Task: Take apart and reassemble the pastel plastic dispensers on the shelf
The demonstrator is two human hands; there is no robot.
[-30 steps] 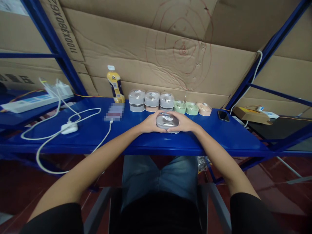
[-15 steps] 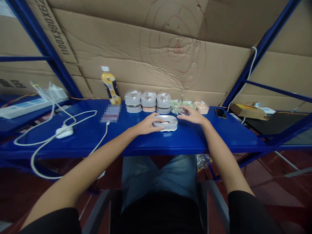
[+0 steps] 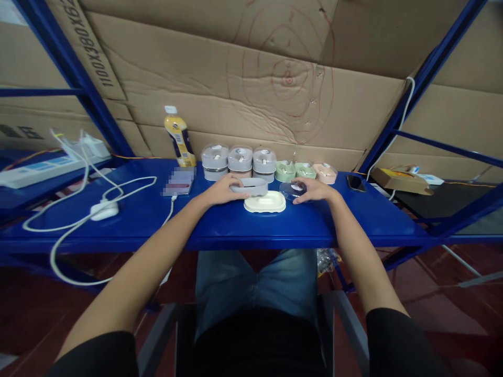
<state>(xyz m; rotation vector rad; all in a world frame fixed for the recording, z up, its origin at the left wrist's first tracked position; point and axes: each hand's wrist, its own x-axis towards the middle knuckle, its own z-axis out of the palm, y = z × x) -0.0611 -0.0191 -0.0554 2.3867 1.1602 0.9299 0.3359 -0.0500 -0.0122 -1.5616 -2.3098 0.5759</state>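
My left hand (image 3: 226, 190) grips a grey oval ring-shaped box wall (image 3: 255, 187) by its left end, raised over the back left of a cream oval base (image 3: 265, 202). The base lies on the blue table, with a raised shape along its middle. To the right, my right hand (image 3: 309, 190) has its thumb and fingers around a clear plastic lid (image 3: 291, 190) with a round label, low at the tabletop. Just behind stand several grey boxes with clear lids (image 3: 240, 158), stacked in pairs, and small green boxes (image 3: 285, 170).
A pink box (image 3: 325, 173) ends the row, with a phone (image 3: 356, 183) further right. At the back left stands a yellow drink bottle (image 3: 179, 137) beside a blurred-out device (image 3: 178, 181) on a white cable. A white adapter (image 3: 104, 209) with looping cable lies left.
My left hand has lifted the grey wall off the cream base and moved it left and back. My right hand has lowered the clear lid to the tabletop.
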